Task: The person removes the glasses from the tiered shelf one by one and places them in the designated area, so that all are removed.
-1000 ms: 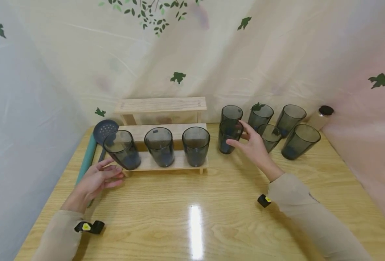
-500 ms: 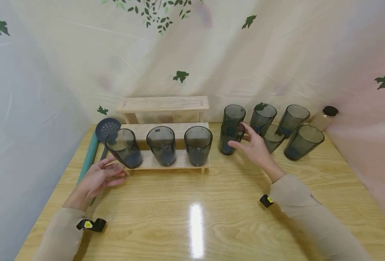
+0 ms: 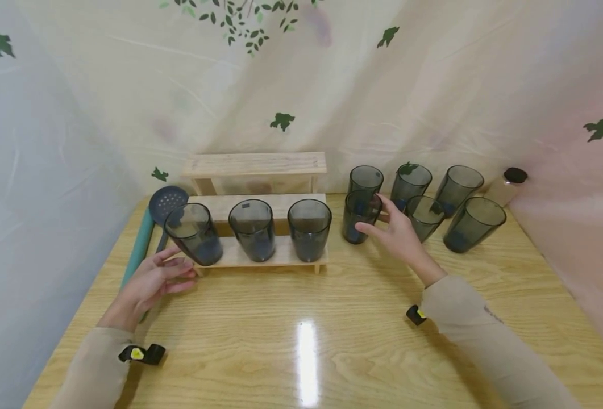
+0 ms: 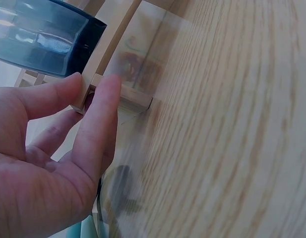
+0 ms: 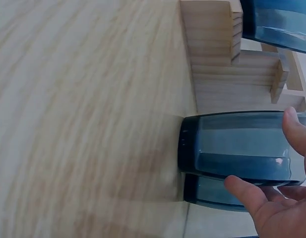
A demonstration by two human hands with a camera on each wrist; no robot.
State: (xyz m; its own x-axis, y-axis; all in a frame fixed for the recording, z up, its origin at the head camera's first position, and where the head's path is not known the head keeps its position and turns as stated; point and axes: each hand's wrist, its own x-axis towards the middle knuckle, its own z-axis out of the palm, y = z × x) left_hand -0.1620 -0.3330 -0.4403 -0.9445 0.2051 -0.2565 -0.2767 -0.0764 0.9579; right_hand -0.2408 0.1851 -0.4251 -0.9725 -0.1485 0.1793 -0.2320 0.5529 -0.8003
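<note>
A teal rod (image 3: 138, 247) and a dark skimmer (image 3: 168, 204) lie at the left of the frame, where a person's left hand (image 3: 155, 278) reaches in, fingers bent and slightly parted at the front left corner of a tiered wooden stand (image 3: 255, 163); whether they pinch the wood cannot be told. Three smoky glasses (image 3: 252, 233) line the stand's lowest tier, left of center; a bump from that hand could jolt the stand and rattle the row, the leftmost glass being most exposed at the tier's end. Right of center, the person's right hand (image 3: 398, 233) holds a matching glass (image 3: 352, 218), thumb on the near side and fingers around the far side, the glass apparently upright on the tabletop (image 3: 255, 335). Its smooth wall could slip if the grip, high toward the rim, proves too light, and a tilt backward could clink it against the rear glass (image 3: 365, 177) just behind. Farther right, four more glasses (image 3: 474, 221) crowd close to the knuckles, the nearest liable to be knocked by a sideways sweep, while a black-lidded jar (image 3: 506, 184) stands beyond them.
</note>
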